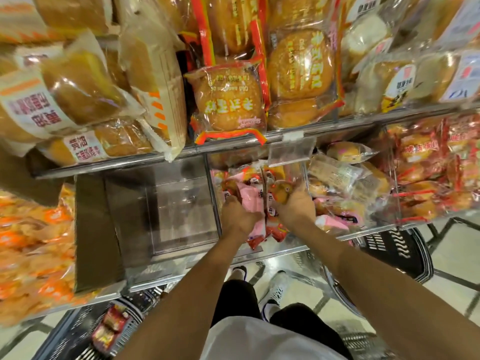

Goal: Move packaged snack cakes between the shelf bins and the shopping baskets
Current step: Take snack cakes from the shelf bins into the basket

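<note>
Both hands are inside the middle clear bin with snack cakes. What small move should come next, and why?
Probably lift both hands up and back out of the clear bin. The left hand already grips a pink snack cake and the right hand holds an orange one, so both grips look full. The black basket waits on the floor at the right, below the shelf.

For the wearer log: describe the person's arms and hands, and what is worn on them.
Both forearms are bare, with no sleeves in view. The left hand and right hand are bare too: no gloves, and no watch, ring or band visible. Lower in the frame show a white top, dark trousers and white shoes.
</note>
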